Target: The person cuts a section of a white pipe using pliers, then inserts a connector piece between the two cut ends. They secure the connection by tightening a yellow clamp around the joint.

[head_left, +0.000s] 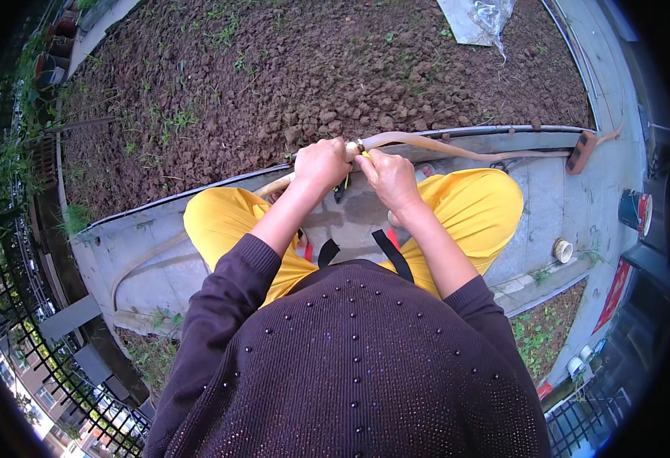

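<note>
Beige hose stretches across in front of me, its long axis running from the paved path's near-left part, slanting up to my hands, then rightward along the far edge to the brick. My left hand curls tightly around it beside the clamp; my right hand is closed, pinching a small yellow piece there.

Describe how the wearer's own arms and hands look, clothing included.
Both the left hand and the right hand are bare, with no gloves, watch or bracelet showing. The forearms are uncovered up to dark purple-brown knit sleeves; the left sleeve ends in a ribbed cuff, and the right sleeve matches in colour.
</note>
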Available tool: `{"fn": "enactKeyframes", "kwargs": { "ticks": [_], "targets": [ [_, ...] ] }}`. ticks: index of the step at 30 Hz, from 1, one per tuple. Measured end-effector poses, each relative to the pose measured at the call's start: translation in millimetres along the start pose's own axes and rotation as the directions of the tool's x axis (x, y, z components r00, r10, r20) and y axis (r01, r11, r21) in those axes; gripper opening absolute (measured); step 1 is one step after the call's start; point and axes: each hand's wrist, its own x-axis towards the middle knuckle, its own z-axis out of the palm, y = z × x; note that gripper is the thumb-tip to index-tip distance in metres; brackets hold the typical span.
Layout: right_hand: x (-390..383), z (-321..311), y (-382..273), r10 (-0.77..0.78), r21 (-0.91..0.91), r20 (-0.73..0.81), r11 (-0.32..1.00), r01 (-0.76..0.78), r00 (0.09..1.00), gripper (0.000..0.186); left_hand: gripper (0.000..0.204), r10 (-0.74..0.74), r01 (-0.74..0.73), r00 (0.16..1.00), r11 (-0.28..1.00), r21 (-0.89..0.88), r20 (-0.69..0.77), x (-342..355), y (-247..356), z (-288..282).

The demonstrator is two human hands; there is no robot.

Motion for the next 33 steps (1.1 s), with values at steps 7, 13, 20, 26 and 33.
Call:
{"fn": "enactKeyframes", "kwargs": {
  "ticks": [7,13,20,26,33],
  "targets": [
    [-19.8,-14.5,6.5,0.299,0.723,0.454,0.428,-0.543,0.839,0.05,0.025,0.024,-0.024,1.0,1.0,0.012,-0.02,-11.0,16.2,-12.5],
    [-36.4,-16.2,15.3,0.197,0.863,0.394,0.257,-0.435,0.898,0.03,0.028,0.069,-0.068,0.997,0.997,0.03,-0.021,-24.8,32.5,-26.7],
    [-46.2,-32.8,-7.2,-0.216,-0.102,-0.274,0.976,0.195,0.937,0.03,0.032,0.037,-0.037,0.999,0.998,0.043,-0.004,-37.7,36.6,-31.1],
    [-48.7,-30.1,5.9,0.271,0.79,0.542,0.159,-0.592,0.796,0.052,0.03,0.059,-0.058,0.998,0.997,0.052,-0.014,-42.1,47.2,-38.8],
    [-59.6,-24.6,7.4,0.12,0.525,-0.03,0.847,-0.086,0.992,0.032,0.028,0.099,-0.096,0.994,0.993,0.066,-0.043,-44.4,53.3,-41.1]
  ]
}}
